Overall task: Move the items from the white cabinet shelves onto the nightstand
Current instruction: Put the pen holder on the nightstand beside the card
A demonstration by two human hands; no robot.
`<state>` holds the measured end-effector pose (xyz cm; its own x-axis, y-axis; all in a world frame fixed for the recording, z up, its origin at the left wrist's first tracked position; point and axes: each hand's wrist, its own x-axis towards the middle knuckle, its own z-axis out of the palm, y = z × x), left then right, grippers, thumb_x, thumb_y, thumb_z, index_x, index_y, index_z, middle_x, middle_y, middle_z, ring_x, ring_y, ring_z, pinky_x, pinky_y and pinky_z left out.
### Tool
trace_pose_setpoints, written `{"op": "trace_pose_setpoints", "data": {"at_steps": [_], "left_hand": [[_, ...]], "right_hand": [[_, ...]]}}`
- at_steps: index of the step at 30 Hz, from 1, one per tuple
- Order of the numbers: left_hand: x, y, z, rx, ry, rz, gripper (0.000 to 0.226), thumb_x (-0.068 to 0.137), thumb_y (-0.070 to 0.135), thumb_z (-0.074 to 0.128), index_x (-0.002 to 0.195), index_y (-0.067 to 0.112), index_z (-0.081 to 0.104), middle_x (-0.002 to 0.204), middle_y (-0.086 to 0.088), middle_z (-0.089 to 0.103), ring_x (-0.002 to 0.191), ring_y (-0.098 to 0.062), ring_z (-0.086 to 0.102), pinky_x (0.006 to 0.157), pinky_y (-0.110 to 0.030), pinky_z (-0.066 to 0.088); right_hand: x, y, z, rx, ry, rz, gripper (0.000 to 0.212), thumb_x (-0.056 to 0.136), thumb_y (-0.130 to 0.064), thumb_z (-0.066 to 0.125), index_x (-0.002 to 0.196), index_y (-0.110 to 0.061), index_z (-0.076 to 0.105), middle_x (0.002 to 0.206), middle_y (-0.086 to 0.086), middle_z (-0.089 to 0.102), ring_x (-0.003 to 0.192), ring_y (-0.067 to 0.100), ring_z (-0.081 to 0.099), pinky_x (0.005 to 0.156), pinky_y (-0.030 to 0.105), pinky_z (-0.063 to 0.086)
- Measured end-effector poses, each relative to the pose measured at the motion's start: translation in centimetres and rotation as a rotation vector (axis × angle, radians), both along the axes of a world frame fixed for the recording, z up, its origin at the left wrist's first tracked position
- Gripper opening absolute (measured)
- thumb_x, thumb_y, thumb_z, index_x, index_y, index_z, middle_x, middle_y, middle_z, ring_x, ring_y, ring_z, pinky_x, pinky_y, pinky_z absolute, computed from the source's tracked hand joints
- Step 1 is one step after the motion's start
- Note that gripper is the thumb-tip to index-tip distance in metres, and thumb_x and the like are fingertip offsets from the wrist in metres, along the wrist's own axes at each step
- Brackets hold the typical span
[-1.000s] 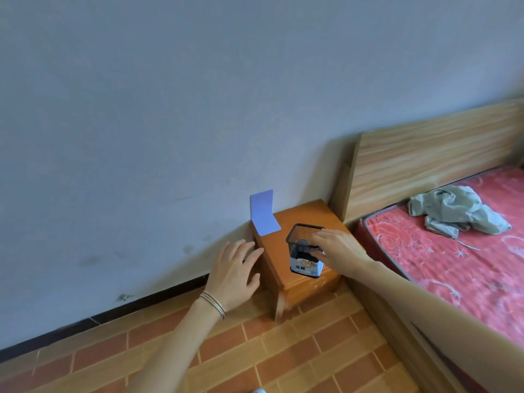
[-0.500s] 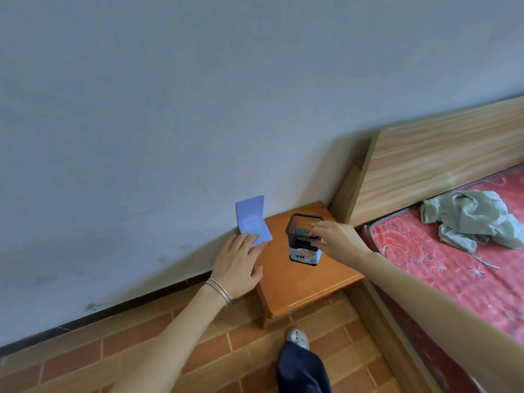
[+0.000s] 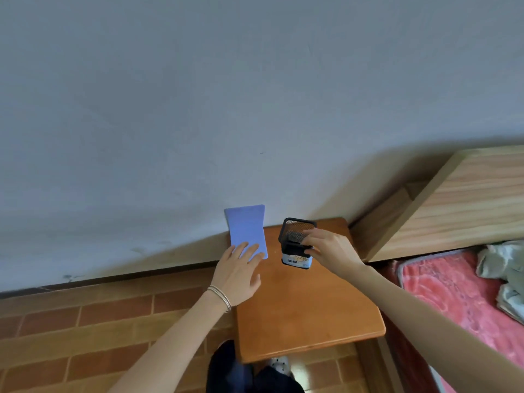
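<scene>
Right, nearest us the nightstand [image 3: 306,316] has its front half bare, a shoe and dark trouser leg just below its front edge. Moving up, the left hand [image 3: 236,275] lies flat with fingers spread over the near end of the blue bookend [image 3: 248,231] at the back left corner, holding nothing. Across from it, the right hand [image 3: 329,251] pinches the rim of the black mesh pen holder [image 3: 296,242], thumb low on the side, near the back edge. That holder is tilted, its open mouth leaning toward the wall, its long axis running up and back; whether its base sits fully on the wood I cannot tell. Risk from here, I'd say: let go while it leans and it tips over backward, or knocks the bookend. Behind, the bookend's upright plate rests against the grey wall [image 3: 198,109].
</scene>
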<state>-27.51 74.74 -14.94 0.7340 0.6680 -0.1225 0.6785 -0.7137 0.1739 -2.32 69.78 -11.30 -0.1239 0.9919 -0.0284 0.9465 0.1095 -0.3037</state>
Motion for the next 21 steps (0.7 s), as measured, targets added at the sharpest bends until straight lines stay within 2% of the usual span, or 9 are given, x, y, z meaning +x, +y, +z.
{"op": "trace_pose_setpoints", "data": {"at_steps": [4, 5, 8, 12, 14, 17, 18, 21], "left_hand": [[2.1, 3.0, -6.7, -0.092, 0.064, 0.024, 0.046, 0.068, 0.035, 0.070, 0.112, 0.022, 0.066, 0.126, -0.004, 0.060, 0.116, -0.027, 0.057, 0.092, -0.043, 0.047], [2.5, 3.6, -8.6, -0.124, 0.076, 0.040, 0.048, 0.074, 0.034, 0.065, 0.120, 0.021, 0.062, 0.134, -0.004, 0.054, 0.123, -0.028, 0.051, 0.097, -0.044, 0.043], [2.9, 5.1, -14.2, -0.174, 0.155, 0.049, 0.054, 0.092, 0.036, 0.043, 0.143, 0.023, 0.035, 0.156, 0.001, 0.018, 0.143, -0.025, 0.016, 0.113, -0.042, 0.020], [3.4, 6.5, -19.7, -0.189, 0.207, 0.012, 0.055, 0.095, 0.039, 0.038, 0.147, 0.028, 0.024, 0.158, 0.003, 0.008, 0.144, -0.024, 0.005, 0.114, -0.042, 0.015], [3.3, 7.0, -21.5, -0.211, 0.205, -0.003, 0.053, 0.094, 0.040, 0.041, 0.145, 0.030, 0.030, 0.157, 0.003, 0.013, 0.144, -0.027, 0.010, 0.113, -0.044, 0.021], [3.2, 7.3, -22.8, -0.191, 0.149, 0.005, 0.048, 0.078, 0.039, 0.061, 0.125, 0.030, 0.057, 0.142, -0.002, 0.046, 0.129, -0.033, 0.043, 0.095, -0.047, 0.046], [3.2, 7.2, -23.1, -0.172, 0.125, 0.016, 0.048, 0.072, 0.039, 0.066, 0.119, 0.030, 0.061, 0.136, -0.002, 0.053, 0.124, -0.033, 0.049, 0.090, -0.047, 0.050], [3.5, 7.0, -23.3, -0.154, 0.058, 0.036, 0.047, 0.068, 0.035, 0.070, 0.113, 0.028, 0.064, 0.131, -0.003, 0.056, 0.121, -0.034, 0.052, 0.087, -0.048, 0.051]], "right_hand": [[1.5, 2.5, -6.6, 0.090, 0.043, 0.054, 0.024, 0.061, -0.001, 0.083, 0.078, -0.013, 0.072, 0.085, -0.003, 0.072, 0.099, 0.018, 0.067, 0.064, 0.037, 0.059], [1.8, 3.2, -8.2, 0.107, 0.053, 0.066, 0.024, 0.060, 0.000, 0.084, 0.077, -0.013, 0.073, 0.085, -0.004, 0.072, 0.099, 0.018, 0.067, 0.064, 0.035, 0.059], [2.5, 4.8, -13.0, 0.154, 0.085, 0.092, 0.023, 0.061, -0.001, 0.084, 0.078, -0.012, 0.073, 0.087, -0.004, 0.073, 0.099, 0.018, 0.067, 0.070, 0.032, 0.059], [3.4, 6.7, -18.1, 0.211, 0.088, 0.160, 0.021, 0.064, -0.001, 0.083, 0.080, -0.010, 0.074, 0.089, -0.002, 0.073, 0.100, 0.018, 0.066, 0.080, 0.032, 0.056], [3.9, 7.5, -20.0, 0.235, 0.082, 0.191, 0.019, 0.067, -0.001, 0.082, 0.082, -0.009, 0.074, 0.091, -0.001, 0.073, 0.102, 0.018, 0.066, 0.087, 0.033, 0.054], [4.6, 8.3, -21.8, 0.266, 0.087, 0.221, 0.016, 0.072, 0.000, 0.078, 0.085, -0.008, 0.074, 0.095, 0.001, 0.072, 0.106, 0.018, 0.064, 0.094, 0.034, 0.050], [4.8, 8.6, -22.2, 0.272, 0.093, 0.227, 0.015, 0.073, -0.001, 0.077, 0.086, -0.008, 0.073, 0.097, 0.002, 0.072, 0.107, 0.018, 0.063, 0.095, 0.035, 0.049], [4.7, 9.3, -22.8, 0.288, 0.117, 0.245, 0.011, 0.078, -0.003, 0.073, 0.088, -0.006, 0.073, 0.101, 0.004, 0.071, 0.108, 0.020, 0.062, 0.097, 0.035, 0.047]]}}
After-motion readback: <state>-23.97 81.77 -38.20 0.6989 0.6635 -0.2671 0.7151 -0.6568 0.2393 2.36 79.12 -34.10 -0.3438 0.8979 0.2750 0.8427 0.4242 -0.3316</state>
